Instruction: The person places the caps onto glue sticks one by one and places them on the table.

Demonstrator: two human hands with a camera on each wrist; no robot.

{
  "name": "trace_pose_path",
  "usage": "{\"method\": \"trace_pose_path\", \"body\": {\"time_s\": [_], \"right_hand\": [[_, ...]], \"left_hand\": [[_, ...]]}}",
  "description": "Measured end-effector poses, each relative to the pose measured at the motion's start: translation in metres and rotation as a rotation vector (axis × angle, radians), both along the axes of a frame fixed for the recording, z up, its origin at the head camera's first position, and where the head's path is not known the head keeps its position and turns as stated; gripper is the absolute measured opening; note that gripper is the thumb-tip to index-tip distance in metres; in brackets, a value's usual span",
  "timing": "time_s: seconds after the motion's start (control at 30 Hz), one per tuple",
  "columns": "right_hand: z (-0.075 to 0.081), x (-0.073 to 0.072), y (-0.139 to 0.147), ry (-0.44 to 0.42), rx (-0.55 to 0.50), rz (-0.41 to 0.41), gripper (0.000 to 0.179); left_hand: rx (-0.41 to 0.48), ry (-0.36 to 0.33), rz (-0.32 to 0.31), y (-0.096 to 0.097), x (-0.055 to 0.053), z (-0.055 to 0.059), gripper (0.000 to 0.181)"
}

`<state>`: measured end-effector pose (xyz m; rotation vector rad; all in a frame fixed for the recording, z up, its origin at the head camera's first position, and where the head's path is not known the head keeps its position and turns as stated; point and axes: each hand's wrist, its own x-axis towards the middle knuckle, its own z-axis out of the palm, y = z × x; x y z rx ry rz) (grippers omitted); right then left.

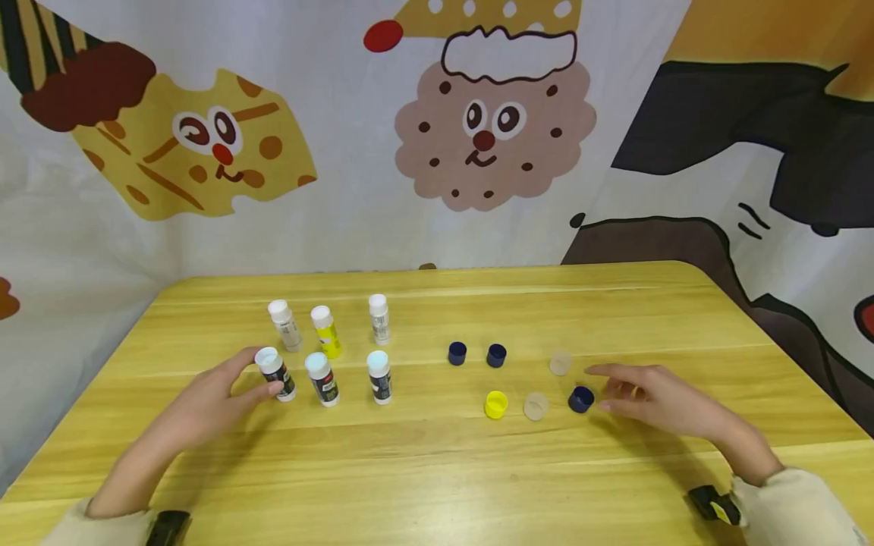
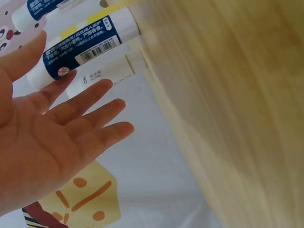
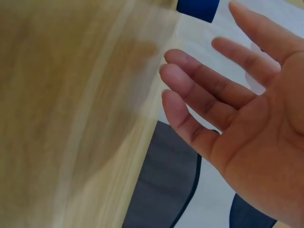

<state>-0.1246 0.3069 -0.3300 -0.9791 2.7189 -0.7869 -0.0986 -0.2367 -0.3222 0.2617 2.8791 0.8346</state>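
Note:
My left hand [image 1: 213, 396] reaches around the front-left glue stick [image 1: 278, 377], thumb and index finger on either side of it. In the left wrist view that glue stick [image 2: 85, 47] has a navy label with a barcode, and the other fingers are spread. Firm contact cannot be made out. The stick stands upright with a white top. My right hand [image 1: 658, 396] hovers just right of a navy cap [image 1: 581, 400], fingers slightly bent and holding nothing. In the right wrist view a blue cap [image 3: 198, 8] shows at the top, apart from the fingers.
Beside the left hand stand more glue sticks: two dark-labelled ones [image 1: 324, 381] [image 1: 380, 379], a yellow one [image 1: 328, 336] and two pale ones [image 1: 287, 327] [image 1: 379, 322]. Loose caps include two navy [image 1: 457, 353] [image 1: 496, 356], one yellow [image 1: 496, 405] and two clear [image 1: 536, 406] [image 1: 561, 363]. A printed curtain [image 1: 341, 227] hangs behind the wooden table [image 1: 423, 478].

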Motion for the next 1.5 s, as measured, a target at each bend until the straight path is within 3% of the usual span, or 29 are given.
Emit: {"method": "trace_pose_path", "body": {"time_s": [0.17, 0.3, 0.53, 1.5], "right_hand": [[-0.004, -0.001, -0.001, -0.037, -0.051, 0.079, 0.041], [-0.004, -0.001, -0.003, -0.037, -0.058, 0.105, 0.041], [-0.002, -0.003, -0.008, -0.075, -0.031, 0.102, 0.04], [-0.003, -0.003, -0.011, -0.023, -0.014, 0.099, 0.03]], "left_hand": [[0.038, 0.038, -0.018, 0.001, 0.0, 0.0, 0.041], [0.049, 0.05, -0.024, 0.001, 0.0, 0.0, 0.032], [0.058, 0.047, -0.038, 0.001, -0.001, 0.0, 0.031], [0.04, 0.079, -0.076, 0.005, -0.001, 0.001, 0.025]]}}
